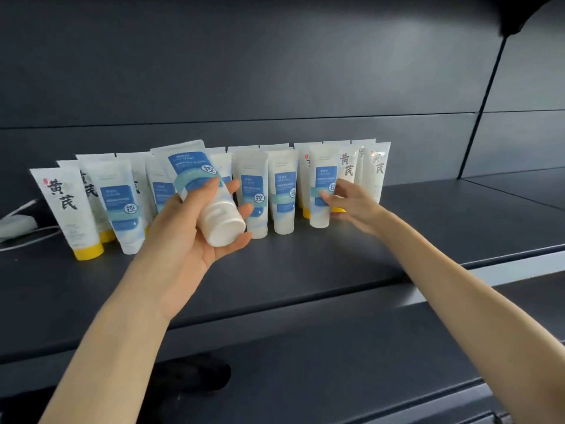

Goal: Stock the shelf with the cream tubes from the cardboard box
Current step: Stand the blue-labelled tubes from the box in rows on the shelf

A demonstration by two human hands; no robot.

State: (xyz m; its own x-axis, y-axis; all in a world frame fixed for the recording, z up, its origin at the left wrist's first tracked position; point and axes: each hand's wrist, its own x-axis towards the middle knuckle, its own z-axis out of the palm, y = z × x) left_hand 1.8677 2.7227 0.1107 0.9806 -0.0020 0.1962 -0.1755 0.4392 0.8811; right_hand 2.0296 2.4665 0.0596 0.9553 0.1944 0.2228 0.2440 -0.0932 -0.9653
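Observation:
Several cream tubes stand cap-down in rows on the dark shelf [305, 270], some with blue labels and white caps, some with black characters and yellow caps. My left hand [195, 237] grips a blue-labelled tube [201, 188] tilted above the shelf, its white cap pointing toward me. My right hand [351, 203] touches the side of a standing blue-labelled tube [321, 191] at the right end of the front row; its thumb and fingers lie around the tube's lower part. The cardboard box is not in view.
A white cable and plug block [15, 224] lie at the shelf's far left. A yellow-capped tube [68, 209] stands at the left end of the rows. Bare shelf stretches to the right of the tubes. A lower shelf [336, 362] sits beneath.

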